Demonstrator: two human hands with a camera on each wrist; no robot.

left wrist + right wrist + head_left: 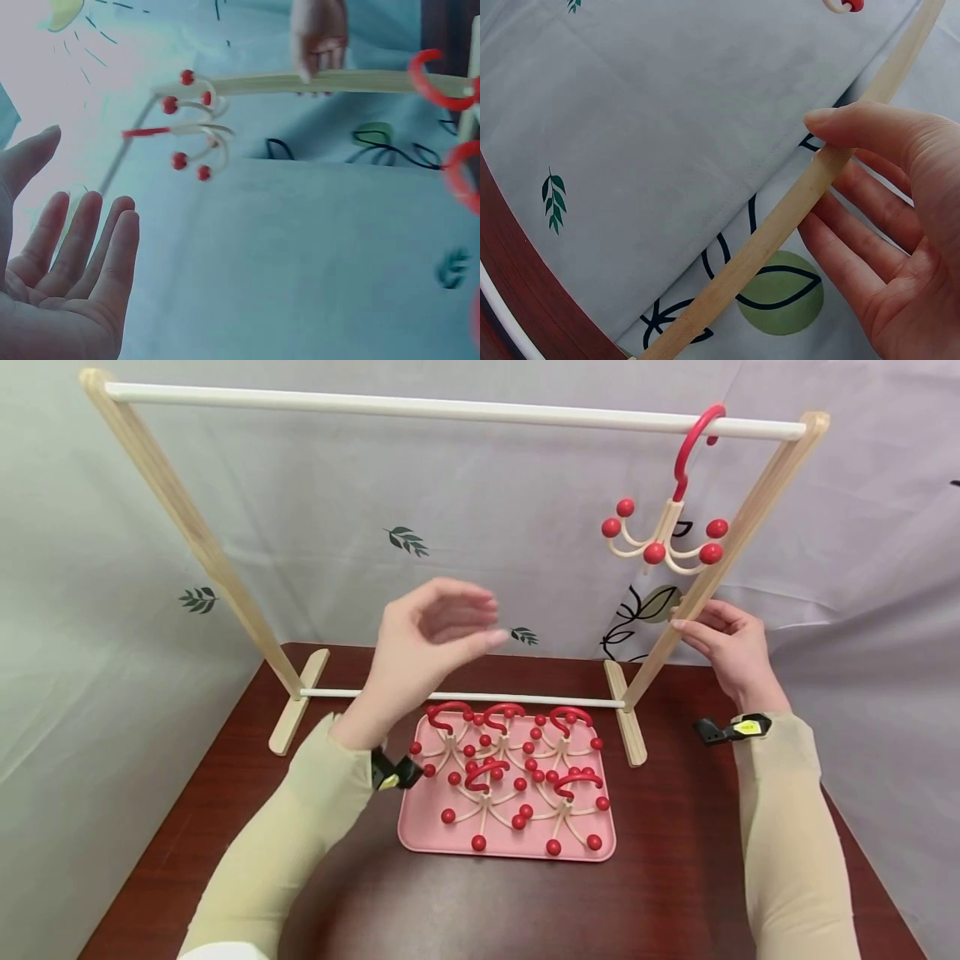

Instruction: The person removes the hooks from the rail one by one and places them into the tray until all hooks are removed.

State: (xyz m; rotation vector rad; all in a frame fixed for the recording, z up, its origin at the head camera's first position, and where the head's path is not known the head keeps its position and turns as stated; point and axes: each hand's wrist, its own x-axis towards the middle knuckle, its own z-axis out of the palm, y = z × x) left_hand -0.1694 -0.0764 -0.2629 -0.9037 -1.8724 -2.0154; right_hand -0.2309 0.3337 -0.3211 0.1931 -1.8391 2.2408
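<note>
My left hand [427, 639] is in the air in front of the rack, above the pink tray [506, 850], with fingers loosely curved and nothing in it. In the left wrist view its fingers [112, 262] and thumb stand apart. My right hand [731, 643] holds the right wooden post [780, 214] of the rack, thumb on the near face and fingers behind. From the right end of the white top rod [450, 407] hangs a hanger [665, 522] with a red hook and beige arms tipped with red balls. Several similar hangers [486, 797] lie together on the tray.
The rack's left post [195, 527] leans outward in view. A white lower rod [465, 697] joins the posts behind the tray, and wooden feet [626, 714] rest on the dark red table [675, 877]. Behind it hangs a pale cloth [465, 485] with leaf prints.
</note>
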